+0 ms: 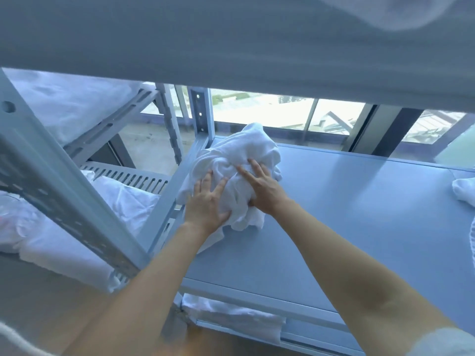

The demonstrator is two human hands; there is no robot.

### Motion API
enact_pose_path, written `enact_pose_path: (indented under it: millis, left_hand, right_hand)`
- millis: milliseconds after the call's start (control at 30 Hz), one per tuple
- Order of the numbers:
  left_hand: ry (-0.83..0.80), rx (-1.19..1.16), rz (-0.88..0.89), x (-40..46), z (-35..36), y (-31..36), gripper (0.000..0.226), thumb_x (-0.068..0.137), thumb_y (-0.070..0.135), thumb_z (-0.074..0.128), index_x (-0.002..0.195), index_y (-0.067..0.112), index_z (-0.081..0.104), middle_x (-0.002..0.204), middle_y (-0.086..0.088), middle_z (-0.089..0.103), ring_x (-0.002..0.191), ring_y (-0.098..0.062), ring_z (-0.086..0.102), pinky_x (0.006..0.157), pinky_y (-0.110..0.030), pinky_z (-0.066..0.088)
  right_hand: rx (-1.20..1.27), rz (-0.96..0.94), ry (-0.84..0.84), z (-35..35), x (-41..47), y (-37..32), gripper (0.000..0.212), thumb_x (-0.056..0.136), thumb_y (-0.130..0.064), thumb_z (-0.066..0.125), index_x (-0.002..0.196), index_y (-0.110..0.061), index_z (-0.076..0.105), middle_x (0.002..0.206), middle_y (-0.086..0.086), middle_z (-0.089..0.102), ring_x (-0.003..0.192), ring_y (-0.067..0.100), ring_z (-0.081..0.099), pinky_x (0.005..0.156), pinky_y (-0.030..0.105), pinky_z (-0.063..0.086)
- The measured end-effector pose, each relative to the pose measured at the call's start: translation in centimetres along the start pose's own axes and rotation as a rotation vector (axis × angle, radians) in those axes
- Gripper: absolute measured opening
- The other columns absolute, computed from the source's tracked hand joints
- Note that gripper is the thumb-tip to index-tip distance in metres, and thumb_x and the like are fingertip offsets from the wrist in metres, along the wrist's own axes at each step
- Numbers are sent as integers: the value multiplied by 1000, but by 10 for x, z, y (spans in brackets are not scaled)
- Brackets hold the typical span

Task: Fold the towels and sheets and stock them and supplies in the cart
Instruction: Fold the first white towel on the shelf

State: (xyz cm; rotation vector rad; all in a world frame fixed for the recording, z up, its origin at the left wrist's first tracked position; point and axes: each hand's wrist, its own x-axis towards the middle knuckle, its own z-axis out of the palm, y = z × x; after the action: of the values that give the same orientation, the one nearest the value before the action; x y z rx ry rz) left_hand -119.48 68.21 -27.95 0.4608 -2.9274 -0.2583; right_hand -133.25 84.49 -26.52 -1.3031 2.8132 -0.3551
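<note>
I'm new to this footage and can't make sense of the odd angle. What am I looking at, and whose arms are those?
There is no machine here. The single picture comes from a wide-angle camera worn on a person's head, looking forward and down, so the arms are that person's own. The left hand and right hand lie with spread fingers on a crumpled white towel at the left end of a grey metal shelf. More white linen lies on the neighbouring rack to the left, and another white cloth peeks in at the right edge. Behind is a window.

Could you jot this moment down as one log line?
left hand pressing towel | right hand pressing same bunched towel | towel on shelf, left end | folding not done
</note>
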Motion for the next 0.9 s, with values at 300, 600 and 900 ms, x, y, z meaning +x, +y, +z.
enact_pose_path:
  millis: [300, 600, 900]
  left_hand:
    - [91, -21, 60, 1, -12, 135, 88, 83, 48, 76, 159, 30, 33, 169, -10, 16, 153, -38, 18, 115, -63, 30]
    - [36, -54, 323, 7, 39, 338, 86, 88, 51, 71, 160, 26, 31, 169, -11, 17, 153, -37, 19, 113, -59, 35]
    - [-39, -180, 494, -5, 94, 518, 84, 89, 51, 70, 159, 26, 31, 168, -10, 20, 153, -35, 20, 115, -58, 34]
  right_hand:
    - [-55, 49, 90, -49, -86, 101, 114, 80, -34, 87, 164, -36, 9, 172, 4, 1, 154, 32, 16, 106, 52, 47]
    - [-134, 324, 99, -93, -244, 270, 107, 85, -35, 82, 164, -34, 10, 171, 3, 0, 155, 31, 14, 108, 54, 42]
    - [-187, 608, 135, -123, -384, 403, 94, 89, -44, 73, 162, -32, 16, 171, 1, 3, 155, 32, 12, 119, 61, 24]
